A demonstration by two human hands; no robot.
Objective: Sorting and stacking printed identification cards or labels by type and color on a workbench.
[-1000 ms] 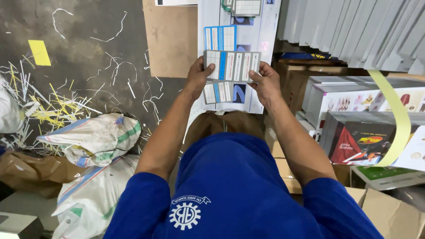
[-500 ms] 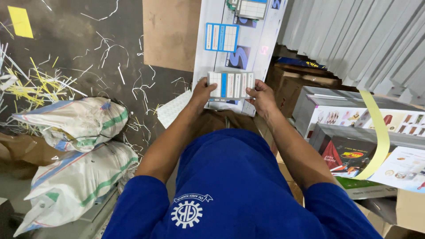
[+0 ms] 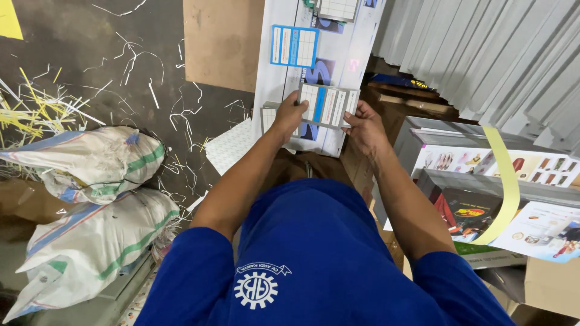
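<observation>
While both hands grip a small printed card stack (image 3: 329,105), left hand (image 3: 289,116) on its left edge and right hand (image 3: 362,127) on its right, above the long white printed sheet (image 3: 353,42), it looks like squaring-up; next prob. needs even pressure. Card count & print unreadable; fingertips hidden.

Centre frame: small printed card stack (image 3: 329,105) held btwn left hand (image 3: 289,116) and right hand (image 3: 364,128), above a long printed sheet (image 3: 314,66) running to top edge. Cardboard panel (image 3: 222,42) lies left of sheet. Two sacks (image 3: 90,205) at lower left, one above the other. Paper strips (image 3: 42,102) at upper left. Printed stacks (image 3: 495,187) at right, corrugated wall (image 3: 483,54) above them.
</observation>
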